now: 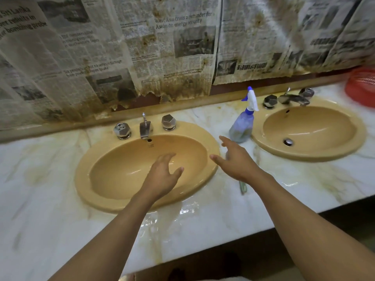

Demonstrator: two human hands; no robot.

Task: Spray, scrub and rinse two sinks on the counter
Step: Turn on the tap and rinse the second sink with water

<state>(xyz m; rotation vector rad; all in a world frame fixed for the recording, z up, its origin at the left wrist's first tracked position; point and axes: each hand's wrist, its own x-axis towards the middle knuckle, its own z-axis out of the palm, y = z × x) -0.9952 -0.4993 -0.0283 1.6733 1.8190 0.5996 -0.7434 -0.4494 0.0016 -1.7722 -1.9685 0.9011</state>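
Two tan oval sinks sit in a marble counter (50, 199): the left sink (105, 199) in front of me, the right sink (345, 147) farther right. Between them stands a blue spray bottle (242, 124) with a white trigger head. My left hand (162, 175) hovers over the left basin, fingers relaxed, holding nothing. My right hand (235, 159) reaches over the counter toward the bottle, fingers spread, a short way from it. A thin greenish handle (242, 187), maybe a brush, pokes out from under my right wrist.
Each sink has a chrome tap with two knobs, the left tap (145, 128) and the right tap (292, 98). Water pools on the counter's front edge (182, 211). A red basket (363, 86) sits at the far right. Stained newspaper (142, 47) covers the wall.
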